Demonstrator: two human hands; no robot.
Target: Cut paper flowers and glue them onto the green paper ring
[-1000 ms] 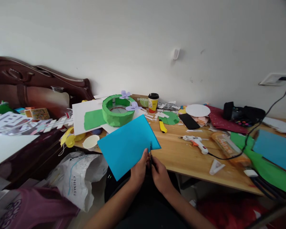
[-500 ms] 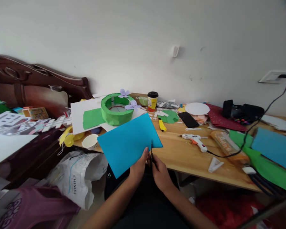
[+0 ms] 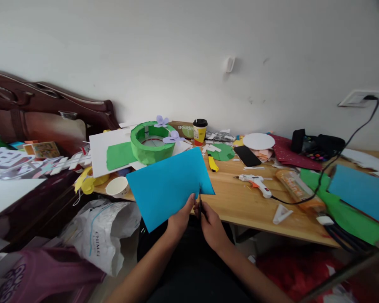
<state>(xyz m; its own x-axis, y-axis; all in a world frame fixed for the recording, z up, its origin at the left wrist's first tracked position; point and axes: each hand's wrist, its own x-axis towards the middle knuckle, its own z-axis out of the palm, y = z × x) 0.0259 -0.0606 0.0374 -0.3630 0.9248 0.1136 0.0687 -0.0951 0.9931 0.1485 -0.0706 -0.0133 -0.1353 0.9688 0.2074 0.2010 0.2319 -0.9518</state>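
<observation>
A sheet of blue paper [image 3: 167, 185] is pinched at its lower edge by my left hand [image 3: 180, 218], thumb on top. My right hand [image 3: 212, 225] is closed around a pair of dark scissors [image 3: 200, 206]. The blades sit at the sheet's lower right part, pointing away from me, with a short cut line at their tips. Both hands are close together above my lap, in front of the table edge. Behind the sheet stands a green paper ring [image 3: 151, 152] with purple paper flowers [image 3: 173, 137] on its rim.
On the wooden table [image 3: 227, 202] lie a white glue gun [image 3: 255, 183] with its cord, a yellow cutter [image 3: 212, 163], a black phone [image 3: 247, 156] and a lidded cup [image 3: 200, 132]. A paper bowl [image 3: 117, 187] is at the left edge, above a white plastic bag [image 3: 97, 231].
The scissor blades look closer together than before, still at the blue sheet's lower right. Both hands keep their holds. The whole view has shifted slightly.
</observation>
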